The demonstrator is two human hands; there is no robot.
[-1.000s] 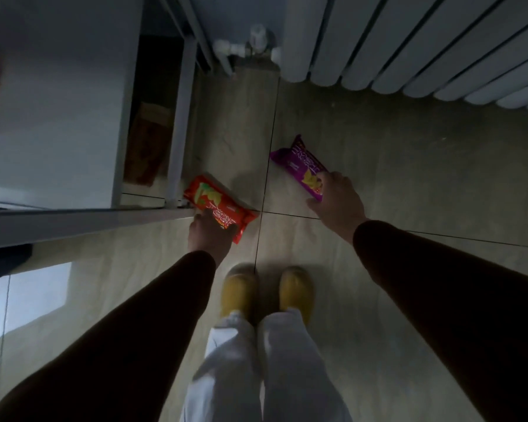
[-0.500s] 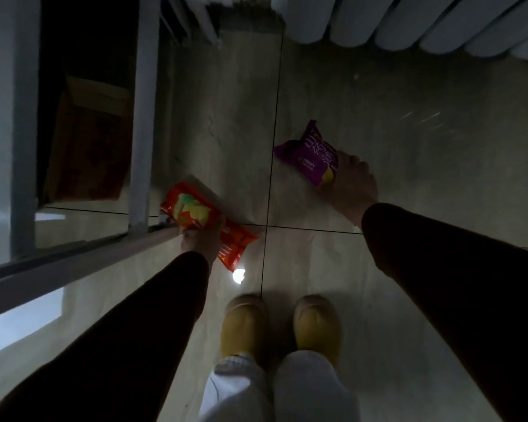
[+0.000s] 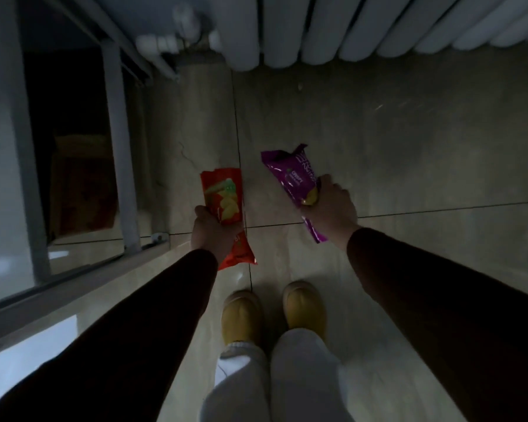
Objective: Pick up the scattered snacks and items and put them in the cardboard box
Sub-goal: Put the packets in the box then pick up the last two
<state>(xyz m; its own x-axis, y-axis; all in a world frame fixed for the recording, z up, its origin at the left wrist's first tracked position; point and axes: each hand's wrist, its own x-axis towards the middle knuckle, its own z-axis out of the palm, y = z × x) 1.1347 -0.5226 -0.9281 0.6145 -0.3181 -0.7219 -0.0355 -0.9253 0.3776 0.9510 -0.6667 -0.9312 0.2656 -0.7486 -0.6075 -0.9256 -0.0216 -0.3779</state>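
I am watching the left hand (image 3: 211,231) gripping a crinkly red foil snack packet (image 3: 225,208) around its middle, fingers wrapped closed, the packet pointing away over the beige tiled floor (image 3: 409,147). The right hand (image 3: 329,205) is clenching a glossy purple foil snack packet (image 3: 290,175) the same way. Both packets are hanging above the floor, ahead of the yellow slippers (image 3: 305,309). A brown cardboard box (image 3: 83,184) is sitting in shadow under the grey metal frame (image 3: 119,147) at left.
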